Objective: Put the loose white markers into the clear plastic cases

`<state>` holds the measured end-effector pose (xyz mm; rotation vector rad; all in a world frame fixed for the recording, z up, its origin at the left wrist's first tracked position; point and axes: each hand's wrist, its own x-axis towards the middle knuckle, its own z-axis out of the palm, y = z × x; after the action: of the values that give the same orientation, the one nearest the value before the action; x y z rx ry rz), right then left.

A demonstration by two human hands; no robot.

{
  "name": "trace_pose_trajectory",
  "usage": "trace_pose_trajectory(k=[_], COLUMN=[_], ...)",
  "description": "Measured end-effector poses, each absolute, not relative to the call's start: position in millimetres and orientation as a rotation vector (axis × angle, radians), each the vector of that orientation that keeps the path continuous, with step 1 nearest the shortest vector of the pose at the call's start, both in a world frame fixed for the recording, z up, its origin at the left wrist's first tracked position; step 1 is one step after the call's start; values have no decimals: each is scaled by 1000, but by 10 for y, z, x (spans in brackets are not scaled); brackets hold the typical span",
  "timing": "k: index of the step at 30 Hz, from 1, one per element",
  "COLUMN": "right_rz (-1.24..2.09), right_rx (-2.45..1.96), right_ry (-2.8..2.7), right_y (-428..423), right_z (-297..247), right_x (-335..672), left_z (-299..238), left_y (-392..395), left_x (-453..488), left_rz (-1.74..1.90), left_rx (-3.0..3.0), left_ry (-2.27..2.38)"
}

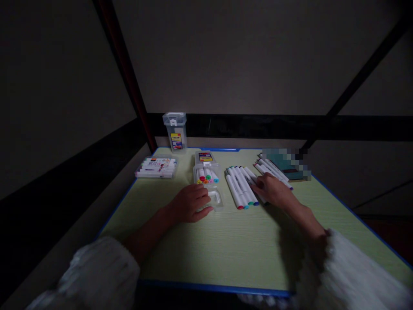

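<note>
My left hand [193, 203] is at the near left of a clear plastic marker case [206, 167] that lies on its side. Its curled fingers and thumb hold the case's open lid [216, 199], hiding part of it. Several white markers with coloured ends lie inside the case. To the right is a row of white markers [240, 187] side by side on the table. My right hand [272, 188] is closed at the right end of this row, fingertips on a white marker [265, 200] mostly hidden beneath the hand.
Beyond my right hand lie more white markers [274, 170], beside a dark green flat item [284, 161], partly pixelated. A flat pack of markers [156, 168] lies at the left. An upright clear box [176, 133] stands at the back left. The pale table [213, 254] has blue edging.
</note>
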<state>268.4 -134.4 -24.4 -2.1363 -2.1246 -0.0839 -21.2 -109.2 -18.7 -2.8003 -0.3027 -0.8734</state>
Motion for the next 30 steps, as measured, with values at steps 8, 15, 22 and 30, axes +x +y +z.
trace_pose_trajectory(k=[8, 15, 22, 30], right_rz=[-97, -57, -45, -174], right_rx=[-2161, -2196, -2145, -1726], right_ry=[-2131, -2108, -2006, -1758], right_y=[-1359, -1390, -1357, -1423], right_z=[-246, -171, -183, -56], right_x=[2657, 2583, 2643, 2518], left_z=[-200, -205, -192, -165], left_y=[-1077, -1073, -1094, -1102], left_x=[-207, -208, -205, -186], left_rz=[-882, -886, -875, -935], left_rx=[-2797, -2790, -2781, -2726], left_ry=[-306, -293, -316, -280])
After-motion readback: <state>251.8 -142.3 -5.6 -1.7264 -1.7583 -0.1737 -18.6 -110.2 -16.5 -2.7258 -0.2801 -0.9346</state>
